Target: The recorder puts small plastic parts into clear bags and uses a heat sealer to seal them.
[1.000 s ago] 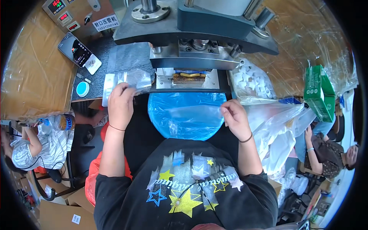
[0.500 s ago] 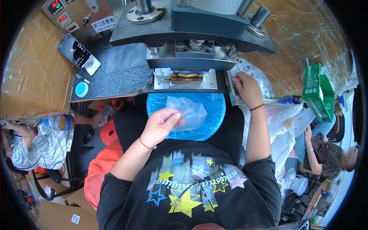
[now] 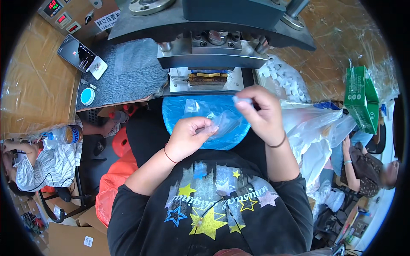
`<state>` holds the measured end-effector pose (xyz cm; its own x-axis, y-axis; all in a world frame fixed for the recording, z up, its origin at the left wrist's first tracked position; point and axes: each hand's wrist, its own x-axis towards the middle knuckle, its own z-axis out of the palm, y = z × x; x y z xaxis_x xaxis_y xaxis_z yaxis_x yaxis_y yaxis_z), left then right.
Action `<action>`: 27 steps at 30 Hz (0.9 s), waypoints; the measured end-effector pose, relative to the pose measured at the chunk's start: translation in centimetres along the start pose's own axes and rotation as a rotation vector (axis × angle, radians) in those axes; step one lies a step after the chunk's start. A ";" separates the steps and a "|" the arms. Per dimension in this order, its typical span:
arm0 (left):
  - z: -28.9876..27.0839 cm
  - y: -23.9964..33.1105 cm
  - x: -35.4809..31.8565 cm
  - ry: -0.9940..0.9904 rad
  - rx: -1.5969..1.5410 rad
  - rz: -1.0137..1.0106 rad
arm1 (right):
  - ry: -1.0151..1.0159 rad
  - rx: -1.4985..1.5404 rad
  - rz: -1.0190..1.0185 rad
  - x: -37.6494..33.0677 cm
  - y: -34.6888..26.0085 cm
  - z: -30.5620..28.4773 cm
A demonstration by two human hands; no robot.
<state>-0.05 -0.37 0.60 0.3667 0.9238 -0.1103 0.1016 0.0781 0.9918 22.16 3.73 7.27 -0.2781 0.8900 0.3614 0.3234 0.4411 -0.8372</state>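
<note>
Head view, left hand (image 3: 188, 135) pinching clear bag (image 3: 222, 121)

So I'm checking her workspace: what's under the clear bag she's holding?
Under the clear plastic bag, held by the left hand and right hand, sits a blue basin on her lap. The basin's contents are mostly covered.

A green carton (image 3: 361, 99) stands at my right. My phone's dark screen (image 3: 77, 53) lies far left, beside a white label (image 3: 106, 20) and red readouts (image 3: 54, 8).
</note>
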 end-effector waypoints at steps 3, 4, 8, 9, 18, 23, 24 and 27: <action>0.0 -0.6 0.1 -0.084 -0.049 -0.004 | -0.072 -0.085 -0.045 0.5 0.2 0.4; -0.1 -0.5 0.0 -0.081 -0.049 -0.003 | -0.139 -0.149 -0.061 0.7 0.4 0.4; 0.1 0.0 -0.2 -0.268 -0.402 -0.191 | -0.348 -0.332 -0.108 0.7 0.0 -1.6; 0.2 0.1 -0.1 -0.352 -0.423 -0.212 | -0.351 -0.333 -0.104 0.6 0.2 -1.5; 1.3 -1.3 0.3 -0.235 -0.401 -0.199 | -0.033 0.078 0.193 0.0 0.3 -1.5; 1.3 -1.3 0.1 -0.222 -0.374 -0.160 | -0.227 -0.184 0.095 0.4 0.4 -0.7; 1.3 -1.0 0.1 -0.237 -0.429 -0.204 | -0.261 -0.275 -0.010 0.5 0.6 -1.2; 1.4 -0.8 0.1 -0.283 -0.486 -0.260 | -0.334 -0.309 -0.097 0.4 0.8 -1.9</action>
<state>1.18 -0.81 -0.31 0.6247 0.7214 -0.2990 -0.1876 0.5102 0.8393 24.02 4.66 7.48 -0.5800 0.7790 0.2381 0.5215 0.5797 -0.6261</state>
